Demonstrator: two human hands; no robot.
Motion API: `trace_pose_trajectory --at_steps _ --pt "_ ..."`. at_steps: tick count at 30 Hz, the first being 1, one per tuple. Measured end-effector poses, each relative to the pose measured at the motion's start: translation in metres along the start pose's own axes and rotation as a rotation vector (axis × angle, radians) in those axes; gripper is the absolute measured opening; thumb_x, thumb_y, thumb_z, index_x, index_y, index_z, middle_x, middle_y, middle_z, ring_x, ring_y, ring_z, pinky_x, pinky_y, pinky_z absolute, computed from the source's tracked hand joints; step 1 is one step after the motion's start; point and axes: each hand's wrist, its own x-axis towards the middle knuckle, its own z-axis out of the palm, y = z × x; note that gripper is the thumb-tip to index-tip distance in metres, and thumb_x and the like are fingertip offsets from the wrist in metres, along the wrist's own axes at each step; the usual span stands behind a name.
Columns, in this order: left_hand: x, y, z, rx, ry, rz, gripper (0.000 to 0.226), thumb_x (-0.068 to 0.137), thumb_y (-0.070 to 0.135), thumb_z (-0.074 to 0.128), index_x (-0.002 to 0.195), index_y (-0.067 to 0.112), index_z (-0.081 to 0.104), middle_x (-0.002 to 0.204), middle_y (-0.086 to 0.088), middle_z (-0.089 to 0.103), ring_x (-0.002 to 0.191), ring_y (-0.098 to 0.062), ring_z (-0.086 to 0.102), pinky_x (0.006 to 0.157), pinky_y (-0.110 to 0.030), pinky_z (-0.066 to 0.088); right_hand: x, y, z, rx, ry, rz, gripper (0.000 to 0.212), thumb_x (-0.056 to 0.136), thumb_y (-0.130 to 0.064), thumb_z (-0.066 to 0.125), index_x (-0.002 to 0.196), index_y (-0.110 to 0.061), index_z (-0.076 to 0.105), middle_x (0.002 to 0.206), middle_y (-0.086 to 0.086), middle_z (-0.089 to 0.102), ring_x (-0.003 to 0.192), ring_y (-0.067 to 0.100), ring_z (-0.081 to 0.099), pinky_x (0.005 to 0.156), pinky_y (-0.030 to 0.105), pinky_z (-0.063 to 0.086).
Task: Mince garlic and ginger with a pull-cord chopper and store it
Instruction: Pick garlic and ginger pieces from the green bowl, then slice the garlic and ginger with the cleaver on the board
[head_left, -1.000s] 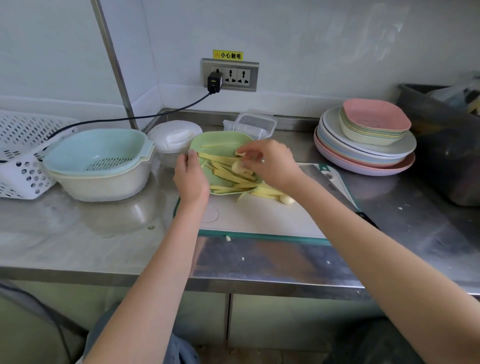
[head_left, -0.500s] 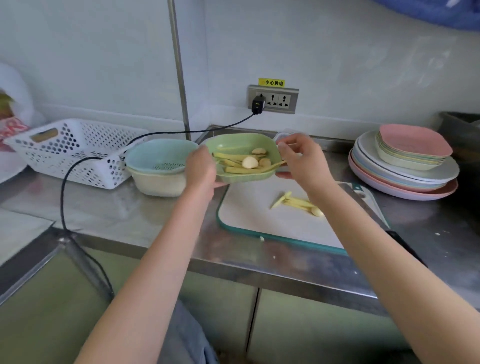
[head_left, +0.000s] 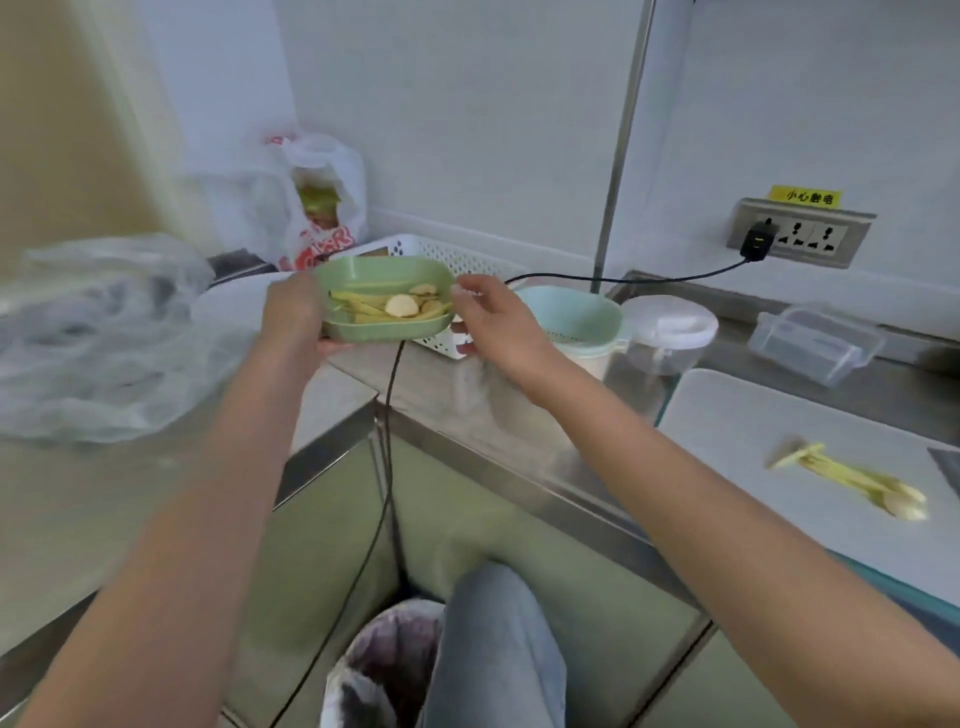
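Green dish (head_left: 385, 326) of ginger sticks (head_left: 358, 305) and garlic (head_left: 401, 305) held off bench. Left grip (head_left: 291, 312) clasps left rim, right grip (head_left: 485, 317) pinches right rim. Chopper (head_left: 667, 332) lies well right, nearer right hand.

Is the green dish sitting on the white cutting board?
No, both hands hold the green dish in the air, well left of the white cutting board.
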Motion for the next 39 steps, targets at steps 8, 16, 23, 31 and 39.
trace_pose_trajectory --at_steps 8,16,23,31,39 --pt "0.035 -0.042 -0.068 0.155 0.098 -0.085 0.015 0.096 0.007 0.043 0.094 0.013 0.057 0.084 -0.009 0.059 0.059 -0.017 0.06 0.055 -0.033 0.054 0.05 0.009 0.104 -0.024 -0.178 0.311 0.057 0.098 -0.032 0.036 0.147 -0.008 0.017 0.143 0.012 0.04 0.125 0.031 0.044 0.105 0.041 0.037" --pt "0.058 -0.056 -0.096 0.326 0.181 -0.132 0.011 0.086 -0.007 0.054 0.077 -0.002 0.052 0.104 -0.032 0.063 0.076 -0.036 0.065 0.053 -0.036 0.059 0.057 0.02 0.132 -0.025 -0.244 0.256 0.061 0.099 -0.024 0.04 0.15 -0.011 0.009 0.154 0.009 0.024 0.139 0.025 0.028 0.112 0.033 0.024" --pt "0.006 -0.037 -0.045 0.917 0.33 0.5 0.042 0.086 -0.002 0.045 0.128 0.001 0.047 0.127 -0.026 0.047 0.114 -0.045 0.047 0.092 -0.046 0.039 0.025 -0.004 0.072 -0.163 -0.321 -0.003 0.053 0.1 -0.029 0.042 0.149 -0.021 0.026 0.151 0.004 0.035 0.137 0.019 0.034 0.112 0.036 0.03" --pt "-0.087 -0.064 0.106 0.504 -0.161 0.951 0.023 0.083 0.0 0.052 0.102 0.008 0.061 0.097 -0.005 0.061 0.079 -0.014 0.054 0.071 -0.02 0.041 -0.049 0.004 -0.109 0.001 0.001 0.102 0.026 0.1 -0.028 0.046 0.118 -0.016 0.061 0.096 0.008 0.072 0.079 0.026 0.072 0.074 0.03 0.057" --pt "-0.184 -0.138 0.246 0.811 -1.021 0.86 0.037 0.092 0.027 0.061 0.125 0.01 0.062 0.127 -0.006 0.063 0.121 -0.022 0.055 0.101 -0.03 0.041 -0.157 0.06 -0.303 -0.757 0.303 0.543 0.021 0.097 -0.027 0.047 0.093 -0.015 0.063 0.09 0.002 0.067 0.085 0.025 0.06 0.071 0.029 0.045"
